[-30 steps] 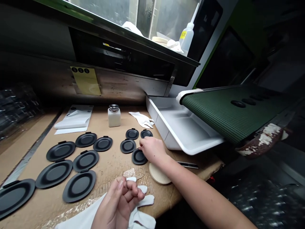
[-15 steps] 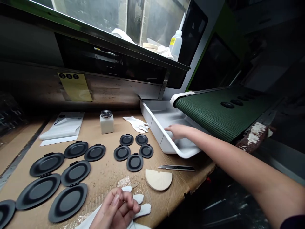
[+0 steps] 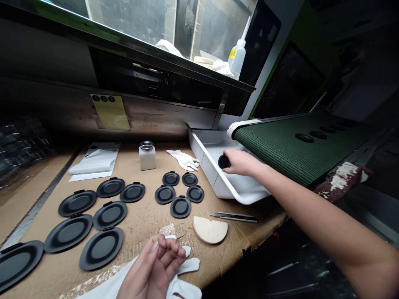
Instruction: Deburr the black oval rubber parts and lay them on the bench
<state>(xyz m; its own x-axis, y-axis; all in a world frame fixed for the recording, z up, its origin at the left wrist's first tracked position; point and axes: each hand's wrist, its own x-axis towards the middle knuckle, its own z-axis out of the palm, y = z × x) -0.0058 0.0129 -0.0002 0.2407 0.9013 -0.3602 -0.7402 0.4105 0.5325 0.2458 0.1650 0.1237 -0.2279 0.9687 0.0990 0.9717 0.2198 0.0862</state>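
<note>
My right hand [image 3: 241,162] is over the white tray [image 3: 222,185], closed on a small round black lid [image 3: 223,162] held on edge. My left hand [image 3: 157,265] is palm up at the near edge, fingers loosely curled, with nothing visible in it. Beneath the left hand is a white glove [image 3: 188,286]. Several small black lids [image 3: 181,207] form a ring on the cardboard-covered table [image 3: 140,224]. Larger black lids [image 3: 101,249], each with a small tab, are spread to the left.
A green conveyor belt [image 3: 280,151] carrying several black pieces [image 3: 304,137] slopes to the tray. A utility knife [image 3: 235,216] and half-round beige pad [image 3: 210,229] lie in front. Farther back are a pump bottle [image 3: 147,158], another white glove [image 3: 183,160] and paper sheets [image 3: 96,162].
My right hand, which showed nothing in it inside the tray, now holds a small black lid up there. My left hand has barely moved. The view has shifted slightly left.
</note>
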